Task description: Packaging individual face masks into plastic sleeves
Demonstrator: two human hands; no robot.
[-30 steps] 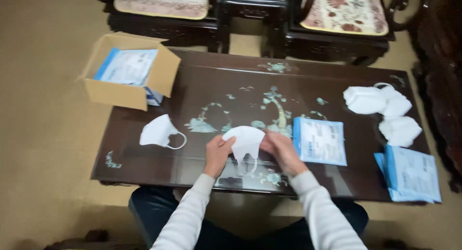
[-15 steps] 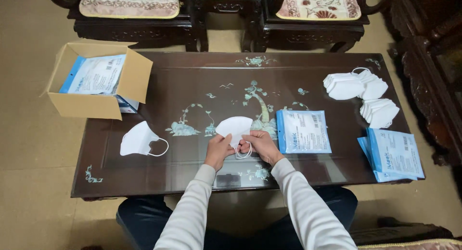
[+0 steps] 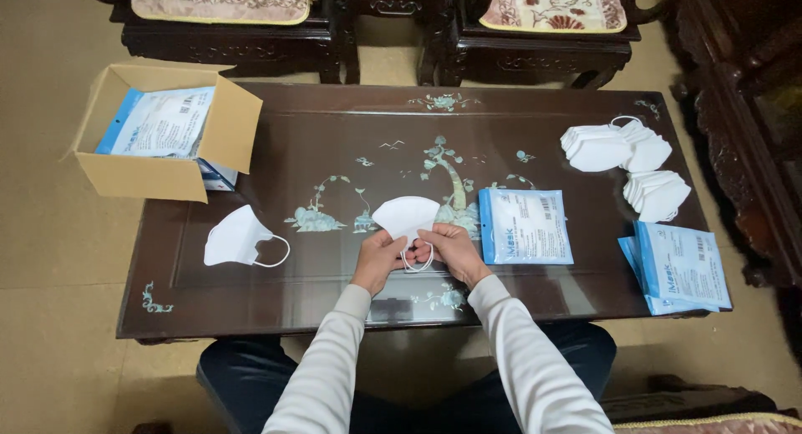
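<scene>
A folded white face mask point(image 3: 406, 213) is held above the dark inlaid table point(image 3: 334, 292), near its front edge. My left hand point(image 3: 378, 260) grips its lower left part and my right hand point(image 3: 452, 252) grips its lower right, with the ear loops hanging between my fingers. A blue and white flat pouch point(image 3: 525, 226) lies just right of my right hand. Another white mask point(image 3: 236, 237) lies alone on the table to the left.
An open cardboard box point(image 3: 167, 146) with blue and white packs stands at the table's left end. Two piles of white masks point(image 3: 614, 147) point(image 3: 660, 192) and a stack of pouches point(image 3: 678, 268) sit at the right. Carved chairs point(image 3: 551, 25) stand behind.
Both hands have drawn closer together on the mask, gathering its ear loops at the bottom. The camera view has shifted, so the table sits more centred.
</scene>
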